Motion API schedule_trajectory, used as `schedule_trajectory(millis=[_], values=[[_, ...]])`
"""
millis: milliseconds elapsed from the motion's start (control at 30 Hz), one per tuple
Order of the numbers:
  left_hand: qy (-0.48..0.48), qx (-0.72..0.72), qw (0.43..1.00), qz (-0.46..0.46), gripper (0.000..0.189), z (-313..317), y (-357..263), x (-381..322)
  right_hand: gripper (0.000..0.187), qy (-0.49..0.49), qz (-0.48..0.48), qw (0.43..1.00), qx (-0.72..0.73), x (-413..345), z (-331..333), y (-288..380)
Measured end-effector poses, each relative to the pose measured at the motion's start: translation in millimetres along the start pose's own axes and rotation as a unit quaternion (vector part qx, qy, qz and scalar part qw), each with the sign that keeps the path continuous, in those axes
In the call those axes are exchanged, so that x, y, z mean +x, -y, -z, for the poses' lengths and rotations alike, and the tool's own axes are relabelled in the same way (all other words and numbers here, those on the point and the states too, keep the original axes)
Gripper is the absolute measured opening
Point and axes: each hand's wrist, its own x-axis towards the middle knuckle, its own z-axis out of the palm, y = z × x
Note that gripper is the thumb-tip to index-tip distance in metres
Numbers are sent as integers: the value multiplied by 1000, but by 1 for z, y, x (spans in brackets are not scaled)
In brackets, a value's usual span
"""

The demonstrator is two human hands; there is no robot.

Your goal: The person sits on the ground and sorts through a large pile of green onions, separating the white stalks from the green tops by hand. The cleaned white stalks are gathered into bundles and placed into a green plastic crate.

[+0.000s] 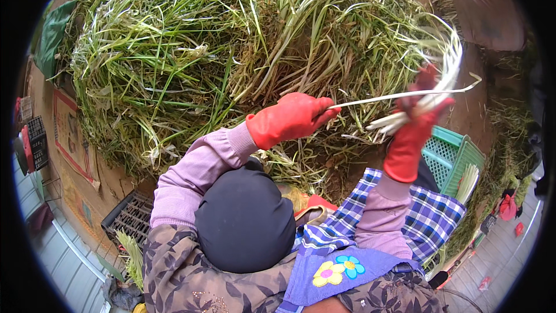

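My left hand [293, 118], in a red rubber glove, pinches the end of one thin pale stalk [373, 98] that stretches right across the bunch. My right hand [410, 139], gloved in red as well, grips a bunch of long white-and-green stalks [449, 63], their cut or root ends pointing left; motion blurs its fingers. Beyond both hands spreads a large heap of green, scallion-like stalks and leaves [173, 61], with brownish stems near its middle. A blue-and-white checked cloth [434, 215] lies beneath my right forearm.
Right of my right hand stands a green plastic crate [464, 161] with pale stalks [468, 182] at its side. A black crate [134, 213] and more stalks [130, 252] are at lower left. A round dark cloth-covered form [245, 221] fills the lower middle. Green sheeting [54, 39] edges the heap.
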Motion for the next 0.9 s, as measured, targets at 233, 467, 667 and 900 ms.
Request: schedule_trajectory(millis=[233, 467, 667, 900], values=[[-9, 70, 996, 55, 29, -2, 22, 40, 34, 27, -105, 982, -154, -20, 34, -79], [-196, 34, 948, 249, 45, -1, 102, 84, 35, -8, -165, 977, 139, -3, 47, -56], [-334, 23, 940, 67, 23, -19, 42, 20, 27, -25, -178, 984, 2, -13, 24, -52], [-312, 155, 938, -6, 20, -20, 29, 0, 23, -87, -231, 953, -176, -34, -15, -87]])
